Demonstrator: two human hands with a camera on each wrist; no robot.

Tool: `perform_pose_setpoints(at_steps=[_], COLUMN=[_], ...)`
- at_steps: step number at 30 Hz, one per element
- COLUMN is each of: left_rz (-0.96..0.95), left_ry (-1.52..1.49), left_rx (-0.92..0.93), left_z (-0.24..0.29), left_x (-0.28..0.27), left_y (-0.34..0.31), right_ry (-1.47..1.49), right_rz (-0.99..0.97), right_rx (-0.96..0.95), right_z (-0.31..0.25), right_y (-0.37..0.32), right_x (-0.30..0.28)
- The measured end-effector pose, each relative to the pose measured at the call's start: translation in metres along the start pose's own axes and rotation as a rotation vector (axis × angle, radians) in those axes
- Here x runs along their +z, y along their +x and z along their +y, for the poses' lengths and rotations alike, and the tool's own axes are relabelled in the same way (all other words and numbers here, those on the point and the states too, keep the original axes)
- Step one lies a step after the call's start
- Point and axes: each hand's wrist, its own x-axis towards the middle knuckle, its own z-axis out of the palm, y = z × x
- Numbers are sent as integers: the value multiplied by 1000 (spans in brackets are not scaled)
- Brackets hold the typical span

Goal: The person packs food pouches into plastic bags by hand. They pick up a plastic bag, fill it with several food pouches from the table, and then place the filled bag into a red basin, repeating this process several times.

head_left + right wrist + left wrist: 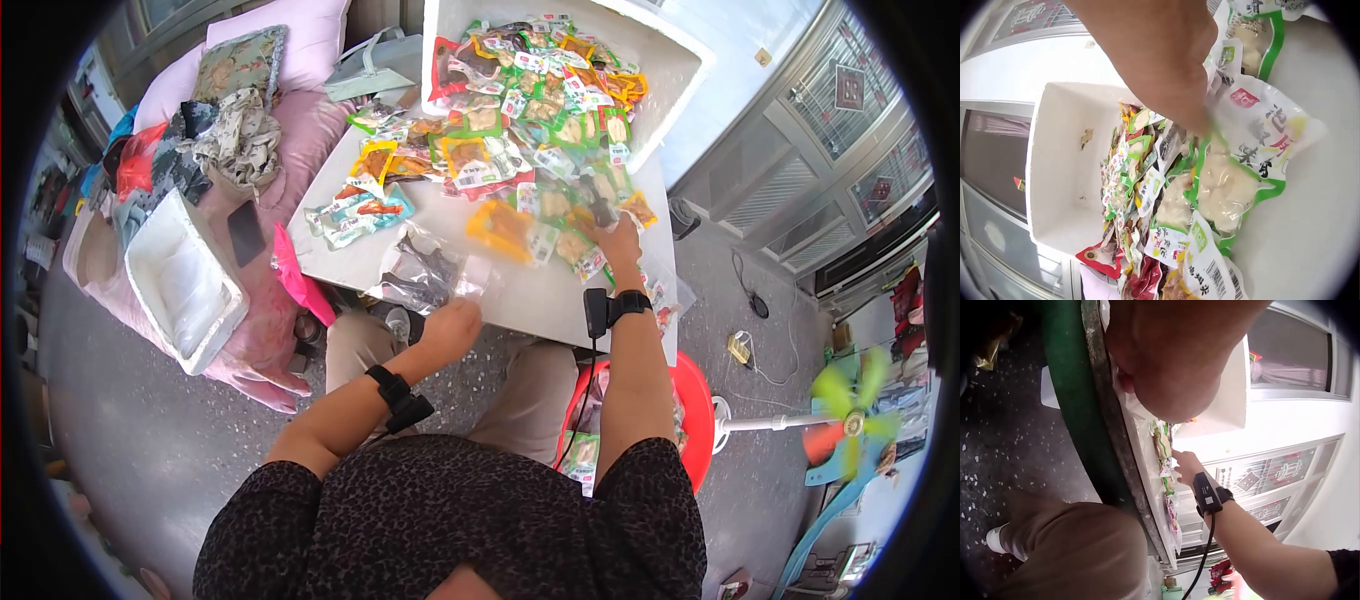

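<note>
In the head view, my left hand (452, 330) is at the table's front edge, its curled fingers gripping the end of a clear plastic bag (415, 268) with dark pieces inside. The left wrist view shows that hand (1172, 369) from close up, its fingertips mostly hidden. My right hand (618, 243) reaches among the food packets at the table's right side, beside a blurred dark packet (600, 207). In the right wrist view its fingers are hidden behind the hand, right at a green-edged packet of pale food (1225, 194); I cannot tell whether they pinch one. A blurred yellow packet (500, 230) lies between the hands.
A white foam box (650, 130) heaped with packets stands at the table's back. Beside my right leg is a red tub (697, 400) holding packets. Left are a pink-covered seat (300, 130) and another foam box (190, 280). A fan (850, 425) stands at right.
</note>
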Motion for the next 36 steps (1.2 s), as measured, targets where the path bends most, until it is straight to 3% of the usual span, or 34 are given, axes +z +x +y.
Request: perform_pose_setpoints(at_steps=[2, 6, 12, 18, 24, 30, 33, 36], left_rz=[-13, -8, 1, 15, 20, 1, -192, -126], left_ry=[9, 10, 6, -25, -36, -84, -931, -1680], left_rx=[-6, 10, 48, 32, -8, -112, -463, -799], left_z=[0, -1, -2, 1, 0, 13, 8, 23], left_x=[-1, -1, -1, -3, -2, -14, -15, -39], left_y=[0, -1, 0, -2, 1, 3, 3, 4], right_ry=[-177, -242, -393, -482, -303, 125, 185, 117], right_rz=[-83, -207, -95, 203, 341, 364, 270, 310], right_rx=[30, 19, -89, -307, -403, -713, -890, -1003], right_z=[-14, -14, -5, 8, -4, -40, -49, -57], right_y=[0, 13, 28, 36, 29, -66, -117, -165], right_x=[-3, 7, 29, 19, -22, -69, -75, -67])
